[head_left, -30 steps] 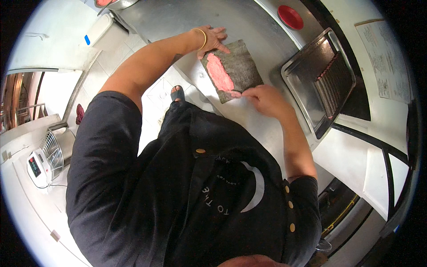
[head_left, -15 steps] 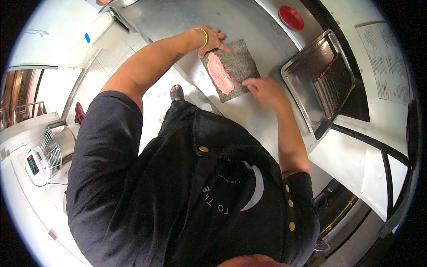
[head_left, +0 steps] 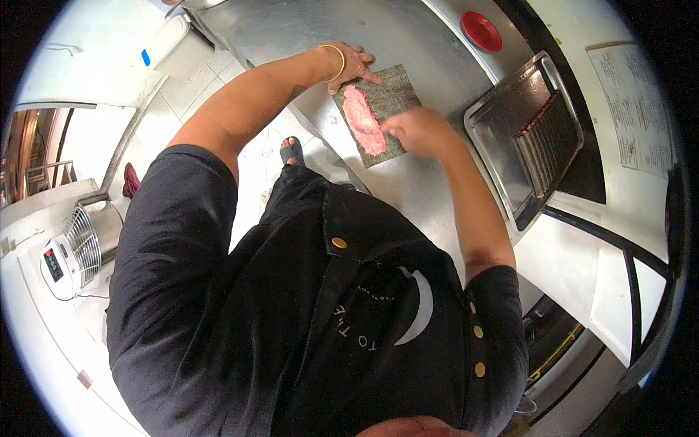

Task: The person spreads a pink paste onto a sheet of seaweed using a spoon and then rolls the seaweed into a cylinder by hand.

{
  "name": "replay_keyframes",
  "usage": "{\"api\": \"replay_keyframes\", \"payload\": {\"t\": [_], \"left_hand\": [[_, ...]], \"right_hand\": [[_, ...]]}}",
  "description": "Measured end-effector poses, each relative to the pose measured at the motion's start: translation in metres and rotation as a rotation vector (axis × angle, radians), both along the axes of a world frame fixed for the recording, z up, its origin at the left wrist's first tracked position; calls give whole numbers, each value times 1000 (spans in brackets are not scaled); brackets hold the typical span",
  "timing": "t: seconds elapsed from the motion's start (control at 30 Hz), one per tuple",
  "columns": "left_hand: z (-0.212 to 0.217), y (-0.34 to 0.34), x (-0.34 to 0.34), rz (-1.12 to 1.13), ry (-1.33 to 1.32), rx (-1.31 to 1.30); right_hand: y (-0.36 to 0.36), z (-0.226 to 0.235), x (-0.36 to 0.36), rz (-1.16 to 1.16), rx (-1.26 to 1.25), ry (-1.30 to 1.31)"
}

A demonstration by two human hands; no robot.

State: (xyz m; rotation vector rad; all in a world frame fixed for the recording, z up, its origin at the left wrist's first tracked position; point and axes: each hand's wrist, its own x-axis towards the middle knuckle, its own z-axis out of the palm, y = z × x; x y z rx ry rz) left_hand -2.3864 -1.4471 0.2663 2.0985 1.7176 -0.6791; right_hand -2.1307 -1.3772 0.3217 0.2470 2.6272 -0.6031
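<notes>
A dark green seaweed sheet (head_left: 403,95) lies flat on the steel table. Pink meat paste (head_left: 362,120) forms a thick strip along its left part. At the sheet's upper left corner rests my left hand (head_left: 355,65), fingers spread, thumb on the sheet; a gold bangle circles that wrist. My right hand (head_left: 422,131) is over the sheet's right side, closed and slightly blurred, its fingertips at the right edge of the paste. Whatever those fingers hold, if anything, is too small and blurred to name.
Right of the sheet, a metal tray (head_left: 502,153) holds a row of several dark, narrow rolls (head_left: 542,149). Beyond it sits a red plate (head_left: 481,32). The steel table (head_left: 306,29) has its near edge by my body. A white bin (head_left: 175,47) stands at the left.
My right hand has moved left and slightly up, from the sheet's right edge to the paste. The left hand stays at the sheet's corner.
</notes>
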Motion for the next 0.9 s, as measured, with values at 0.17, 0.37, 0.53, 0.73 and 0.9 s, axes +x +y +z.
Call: {"api": "replay_keyframes", "payload": {"t": [0.17,0.37,0.53,0.73,0.9], "left_hand": [[2,1,-1,-7,17,3],[6,4,1,-40,49,20],[11,10,0,-41,124,2],[11,6,1,-16,154,45],[-1,-31,-14,247,-222,462]], "right_hand": [[2,1,48,4,-10,-51],[-3,-5,51,-100,-59,32],[-6,-12,73,-144,-123,45],[-5,-16,79,-66,-121,37],[-2,-7,63,-117,-99,210]]}}
